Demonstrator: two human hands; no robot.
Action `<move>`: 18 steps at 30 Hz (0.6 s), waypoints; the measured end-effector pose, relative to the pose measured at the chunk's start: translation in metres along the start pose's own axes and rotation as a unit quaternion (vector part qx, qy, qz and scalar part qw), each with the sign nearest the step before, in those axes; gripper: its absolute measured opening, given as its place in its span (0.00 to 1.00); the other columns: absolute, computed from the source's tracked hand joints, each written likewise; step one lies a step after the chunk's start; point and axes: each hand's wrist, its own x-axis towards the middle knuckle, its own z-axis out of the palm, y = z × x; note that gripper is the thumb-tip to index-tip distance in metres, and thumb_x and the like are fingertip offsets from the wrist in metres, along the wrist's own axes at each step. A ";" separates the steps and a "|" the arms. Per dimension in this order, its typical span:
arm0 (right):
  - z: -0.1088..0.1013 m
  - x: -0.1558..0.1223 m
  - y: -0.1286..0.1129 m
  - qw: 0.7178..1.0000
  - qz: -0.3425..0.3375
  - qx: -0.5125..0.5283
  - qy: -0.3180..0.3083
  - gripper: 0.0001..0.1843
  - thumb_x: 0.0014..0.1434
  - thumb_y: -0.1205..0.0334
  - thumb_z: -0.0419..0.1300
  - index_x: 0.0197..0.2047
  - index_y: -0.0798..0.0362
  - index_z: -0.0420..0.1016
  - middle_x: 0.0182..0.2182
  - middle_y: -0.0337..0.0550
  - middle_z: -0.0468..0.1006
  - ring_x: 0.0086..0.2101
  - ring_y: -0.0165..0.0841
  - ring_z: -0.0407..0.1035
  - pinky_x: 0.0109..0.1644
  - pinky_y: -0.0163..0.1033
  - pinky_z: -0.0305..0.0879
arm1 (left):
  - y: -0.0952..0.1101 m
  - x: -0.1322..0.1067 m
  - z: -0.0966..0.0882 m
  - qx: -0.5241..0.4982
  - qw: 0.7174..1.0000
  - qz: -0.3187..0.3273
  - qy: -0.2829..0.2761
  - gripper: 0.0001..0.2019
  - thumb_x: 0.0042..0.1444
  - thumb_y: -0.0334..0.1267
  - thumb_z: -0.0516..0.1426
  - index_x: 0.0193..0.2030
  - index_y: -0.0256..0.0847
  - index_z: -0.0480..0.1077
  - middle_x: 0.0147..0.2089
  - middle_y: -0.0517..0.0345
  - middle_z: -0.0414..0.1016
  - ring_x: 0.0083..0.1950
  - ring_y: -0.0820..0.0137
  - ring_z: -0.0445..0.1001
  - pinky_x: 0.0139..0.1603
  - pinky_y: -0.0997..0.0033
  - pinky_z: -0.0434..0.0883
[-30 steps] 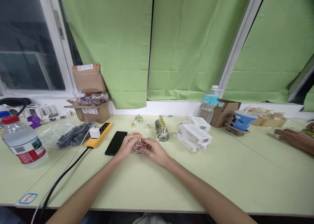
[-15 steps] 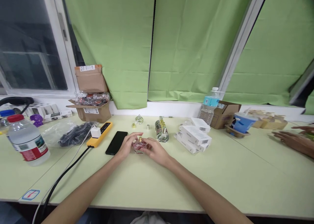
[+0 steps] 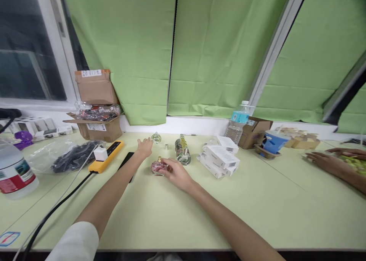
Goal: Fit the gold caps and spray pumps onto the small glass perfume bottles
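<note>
My right hand (image 3: 177,172) grips the side of a round pink glass perfume bottle (image 3: 158,167) with a gold spray neck, upright on the table. My left hand (image 3: 145,147) is stretched forward with its fingers curled down at the table, beside a clear round bottle (image 3: 156,138); whatever is under its fingertips is hidden. A small silver cap (image 3: 166,147) stands between the clear bottle and a row of several glass perfume bottles (image 3: 183,158) with gold and silver tops. Under my left forearm lies a black phone (image 3: 126,160), partly covered.
White small boxes (image 3: 220,160) are stacked right of the bottle row. A yellow power strip (image 3: 105,158) and cables lie left. Behind are an open carton (image 3: 100,130), a water bottle (image 3: 236,127) and a blue cup (image 3: 273,142). Another person's hands (image 3: 334,164) are at far right.
My left hand has let go of the pink bottle and moved forward to where a gold cap stood, which is now out of sight. My right hand still holds the bottle. The view has shifted right.
</note>
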 end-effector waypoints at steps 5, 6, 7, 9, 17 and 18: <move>-0.001 -0.001 -0.001 1.000 0.000 -0.006 -0.004 0.20 0.61 0.57 0.61 0.56 0.49 0.72 0.40 0.47 0.75 0.39 0.37 0.70 0.46 0.41 0.65 | -0.001 0.006 0.007 0.013 0.998 0.028 -0.056 0.14 0.50 0.20 0.53 0.40 0.38 0.72 0.50 0.42 0.72 0.56 0.53 0.66 0.58 0.40 0.56; -0.001 -0.001 -0.001 1.000 0.001 -0.005 -0.003 0.20 0.60 0.57 0.61 0.56 0.49 0.72 0.40 0.47 0.75 0.39 0.37 0.70 0.46 0.41 0.65 | -0.002 0.003 0.006 0.012 0.997 0.038 -0.062 0.13 0.50 0.20 0.53 0.39 0.37 0.72 0.48 0.42 0.72 0.55 0.54 0.67 0.58 0.43 0.58; -0.001 -0.001 -0.001 1.000 0.000 -0.004 -0.003 0.20 0.60 0.57 0.62 0.56 0.49 0.72 0.40 0.47 0.75 0.39 0.37 0.70 0.46 0.41 0.65 | -0.003 -0.001 0.005 0.010 0.997 0.049 -0.066 0.12 0.50 0.20 0.54 0.38 0.37 0.72 0.48 0.42 0.72 0.54 0.56 0.67 0.57 0.48 0.60; 0.000 0.000 0.000 1.000 -0.001 -0.001 -0.003 0.21 0.60 0.57 0.62 0.56 0.49 0.72 0.40 0.46 0.75 0.39 0.37 0.70 0.46 0.41 0.65 | -0.004 -0.011 0.001 0.002 0.994 0.078 -0.072 0.13 0.51 0.19 0.53 0.38 0.37 0.73 0.47 0.42 0.71 0.52 0.58 0.68 0.55 0.57 0.63; 0.000 0.000 0.000 1.000 -0.007 0.003 0.005 0.21 0.60 0.57 0.62 0.56 0.49 0.71 0.40 0.46 0.75 0.38 0.37 0.70 0.46 0.41 0.65 | 0.011 -0.075 -0.021 -0.002 0.984 0.169 -0.051 0.12 0.56 0.24 0.50 0.40 0.37 0.74 0.44 0.43 0.71 0.45 0.59 0.72 0.47 0.64 0.67; 0.000 0.000 -0.001 1.000 -0.005 0.004 0.004 0.21 0.60 0.57 0.62 0.56 0.49 0.71 0.40 0.45 0.75 0.38 0.37 0.69 0.45 0.41 0.65 | 0.014 -0.083 -0.025 -0.007 0.987 0.159 -0.034 0.13 0.57 0.24 0.50 0.42 0.37 0.73 0.43 0.43 0.71 0.45 0.58 0.72 0.47 0.63 0.67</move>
